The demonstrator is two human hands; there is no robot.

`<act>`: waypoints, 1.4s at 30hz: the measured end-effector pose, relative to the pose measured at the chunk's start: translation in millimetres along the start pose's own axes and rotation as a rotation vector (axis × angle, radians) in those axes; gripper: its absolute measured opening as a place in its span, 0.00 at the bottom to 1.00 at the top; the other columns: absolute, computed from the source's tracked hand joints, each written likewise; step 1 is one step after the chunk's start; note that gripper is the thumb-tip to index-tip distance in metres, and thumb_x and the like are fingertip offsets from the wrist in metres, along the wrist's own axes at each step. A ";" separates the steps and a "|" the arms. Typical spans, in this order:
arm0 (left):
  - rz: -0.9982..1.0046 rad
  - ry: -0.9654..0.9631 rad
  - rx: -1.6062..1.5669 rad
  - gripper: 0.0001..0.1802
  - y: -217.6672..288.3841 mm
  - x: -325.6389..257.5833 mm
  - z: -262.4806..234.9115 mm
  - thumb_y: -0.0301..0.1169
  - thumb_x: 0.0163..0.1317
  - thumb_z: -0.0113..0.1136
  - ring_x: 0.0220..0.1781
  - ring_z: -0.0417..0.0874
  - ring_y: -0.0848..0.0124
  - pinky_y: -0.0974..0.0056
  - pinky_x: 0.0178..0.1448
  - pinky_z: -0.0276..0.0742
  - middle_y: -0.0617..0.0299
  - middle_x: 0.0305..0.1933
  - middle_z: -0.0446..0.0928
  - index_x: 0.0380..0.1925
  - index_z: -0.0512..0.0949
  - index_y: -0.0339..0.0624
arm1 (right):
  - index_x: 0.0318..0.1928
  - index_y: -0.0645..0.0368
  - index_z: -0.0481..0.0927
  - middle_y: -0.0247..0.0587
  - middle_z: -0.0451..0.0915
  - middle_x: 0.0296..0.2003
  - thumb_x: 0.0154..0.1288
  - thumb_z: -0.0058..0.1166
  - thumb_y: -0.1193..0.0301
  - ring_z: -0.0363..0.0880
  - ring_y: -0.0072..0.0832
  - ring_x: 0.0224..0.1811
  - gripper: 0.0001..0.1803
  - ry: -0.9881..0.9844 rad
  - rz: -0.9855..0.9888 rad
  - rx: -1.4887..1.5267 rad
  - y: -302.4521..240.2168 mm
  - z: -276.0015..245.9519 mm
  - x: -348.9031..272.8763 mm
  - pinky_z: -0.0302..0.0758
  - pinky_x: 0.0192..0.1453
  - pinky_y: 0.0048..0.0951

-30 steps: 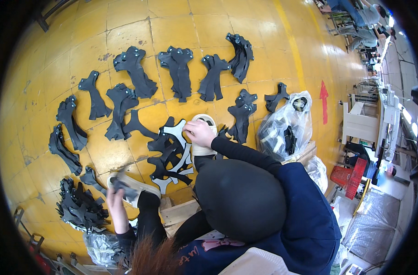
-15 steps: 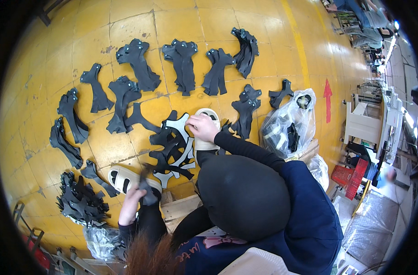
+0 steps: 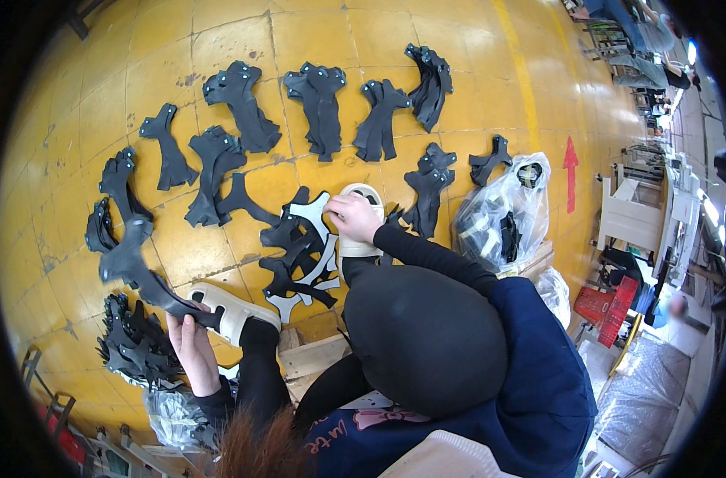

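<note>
Gripping a long, floppy black cutout [image 3: 144, 275] at lower left of frame, the left hand [image 3: 189, 344] had its fingers closed round the piece's narrow end, w/ the broad lobed end drooping up-left. Right hand [image 3: 353, 217], mid-frame, was pressed fingers-down on a loose stack of black & white cutouts [image 3: 303, 255] on the glossy yellow tiled floor [image 3: 180, 48]; grip unclear, can't tell if closed. Matte, flat, branching black pieces [image 3: 319, 107] were fanned across the top. A spiky pile [image 3: 136, 350] sat lower left; crinkled clear plastic bag [image 3: 502, 215] at right.
</note>
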State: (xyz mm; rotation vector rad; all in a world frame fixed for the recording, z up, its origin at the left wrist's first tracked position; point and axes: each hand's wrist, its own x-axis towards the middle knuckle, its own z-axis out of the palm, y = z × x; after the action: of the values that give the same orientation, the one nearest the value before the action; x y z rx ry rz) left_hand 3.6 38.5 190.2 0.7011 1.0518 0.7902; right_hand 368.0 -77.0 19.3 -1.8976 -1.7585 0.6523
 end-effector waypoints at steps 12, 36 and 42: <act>-0.486 -0.359 0.519 0.08 -13.8 -2.0 10.4 0.25 0.63 0.55 0.41 0.73 0.78 0.74 0.47 0.67 0.67 0.38 0.76 0.42 0.75 0.36 | 0.35 0.56 0.80 0.37 0.80 0.33 0.60 0.52 0.71 0.79 0.36 0.38 0.05 -0.021 0.007 0.015 -3.4 -1.8 2.9 0.73 0.46 0.36; -0.621 0.164 -0.253 0.06 -35.3 5.3 -19.6 0.29 0.66 0.57 0.43 0.76 0.75 0.66 0.51 0.72 0.67 0.39 0.77 0.41 0.75 0.44 | 0.33 0.55 0.80 0.38 0.77 0.27 0.56 0.55 0.74 0.77 0.38 0.32 0.04 -0.004 0.012 0.007 -4.8 0.8 6.5 0.71 0.39 0.36; -0.101 0.249 0.428 0.18 24.7 39.6 -72.5 0.32 0.67 0.56 0.50 0.76 0.77 0.71 0.52 0.70 0.66 0.50 0.77 0.55 0.74 0.39 | 0.33 0.58 0.81 0.42 0.77 0.26 0.56 0.56 0.76 0.76 0.40 0.31 0.04 0.017 0.000 0.014 -8.1 7.4 6.5 0.71 0.39 0.37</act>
State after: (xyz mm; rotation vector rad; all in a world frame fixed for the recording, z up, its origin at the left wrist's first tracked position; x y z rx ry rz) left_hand -58.3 93.8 166.9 0.9171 1.4957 0.5770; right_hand 357.4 -69.8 18.4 -1.8879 -1.7391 0.6447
